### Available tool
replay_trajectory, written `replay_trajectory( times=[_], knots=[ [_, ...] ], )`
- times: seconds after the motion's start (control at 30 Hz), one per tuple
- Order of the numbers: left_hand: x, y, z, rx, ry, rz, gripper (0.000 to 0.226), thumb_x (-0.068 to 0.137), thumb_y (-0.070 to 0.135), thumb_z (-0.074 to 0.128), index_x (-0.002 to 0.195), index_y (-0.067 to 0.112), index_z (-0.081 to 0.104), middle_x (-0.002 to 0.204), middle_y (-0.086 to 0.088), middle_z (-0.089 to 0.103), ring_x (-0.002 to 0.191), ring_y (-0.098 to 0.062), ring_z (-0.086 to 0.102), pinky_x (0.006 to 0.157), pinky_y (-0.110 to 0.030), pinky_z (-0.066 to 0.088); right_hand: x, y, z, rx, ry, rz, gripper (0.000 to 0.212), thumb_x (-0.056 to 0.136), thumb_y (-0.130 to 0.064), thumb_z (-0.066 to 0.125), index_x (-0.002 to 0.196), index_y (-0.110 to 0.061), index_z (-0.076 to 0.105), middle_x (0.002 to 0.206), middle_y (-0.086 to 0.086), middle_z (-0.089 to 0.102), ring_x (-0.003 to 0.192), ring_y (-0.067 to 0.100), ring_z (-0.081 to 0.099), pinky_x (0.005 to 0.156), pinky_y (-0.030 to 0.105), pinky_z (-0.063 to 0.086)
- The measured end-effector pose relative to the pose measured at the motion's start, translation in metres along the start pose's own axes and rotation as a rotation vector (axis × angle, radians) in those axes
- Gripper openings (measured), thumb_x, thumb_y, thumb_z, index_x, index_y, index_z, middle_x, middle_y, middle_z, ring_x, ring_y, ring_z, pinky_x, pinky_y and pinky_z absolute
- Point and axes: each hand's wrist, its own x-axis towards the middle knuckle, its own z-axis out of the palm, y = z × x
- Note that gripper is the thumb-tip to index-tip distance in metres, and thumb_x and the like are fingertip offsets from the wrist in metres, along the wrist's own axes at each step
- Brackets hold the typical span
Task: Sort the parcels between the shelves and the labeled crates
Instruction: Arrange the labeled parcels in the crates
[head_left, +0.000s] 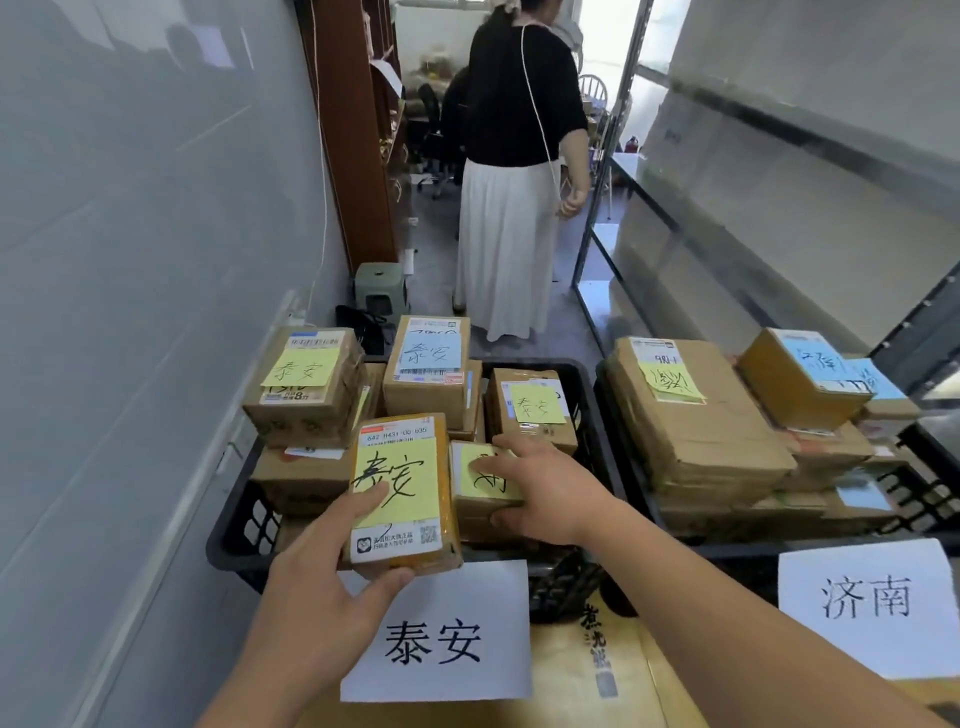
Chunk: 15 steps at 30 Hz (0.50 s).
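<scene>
At the near edge of the left black crate (244, 525), which carries the paper sign 泰安 (436, 631), both hands are on parcels. The left hand (322, 587) pinches the yellow-taped parcel (402, 493) between its thumb on the sticky note and its fingers curled under the near end. That parcel sits tilted over the crate's front rim, partly past it. The right hand (540, 491) grips the small parcel (480, 491) just beside it, fingers over the note and thumb at the near side.

The crate looks heaped, so the likeliest slip, I judge, is the yellow-taped parcel tipping off the rim toward the person if the grip loosens before it is bedded flat. Pressing either parcel in could also nudge the stacked boxes (304, 387) behind them, which stand high and somewhat loose. The right crate (914, 499), signed 济南 (865, 597), lies close alongside; a careless reach could drop a parcel into the wrong one.
</scene>
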Motion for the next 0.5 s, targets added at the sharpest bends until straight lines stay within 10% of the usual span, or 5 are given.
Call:
replay_trajectory(
  times=[0.4, 0.5],
  knots=[
    [0.027, 0.045, 0.02, -0.031, -0.011, 0.034, 0.076, 0.077, 0.018, 0.087, 0.122, 0.064, 0.048, 0.12, 0.031, 0.055, 0.108, 0.022, 0.048, 0.077, -0.005, 0.042, -0.001, 0.045, -0.091, -0.065, 0.209, 0.118, 0.065, 0.088, -0.044, 0.07, 0.149, -0.038, 0.049, 0.161, -0.002, 0.036, 0.146, 0.025, 0.028, 0.115, 0.039, 0.031],
    [0.04, 0.05, 0.034, 0.012, -0.081, 0.028, 0.074, 0.079, 0.025, 0.085, 0.129, 0.062, 0.046, 0.131, 0.028, 0.052, 0.12, 0.009, 0.049, 0.096, -0.018, 0.045, 0.015, 0.06, -0.095, -0.056, 0.198, 0.139, 0.065, 0.089, -0.045, 0.07, 0.15, -0.039, 0.048, 0.162, -0.002, 0.034, 0.148, 0.025, 0.025, 0.115, 0.042, 0.031]
  ],
)
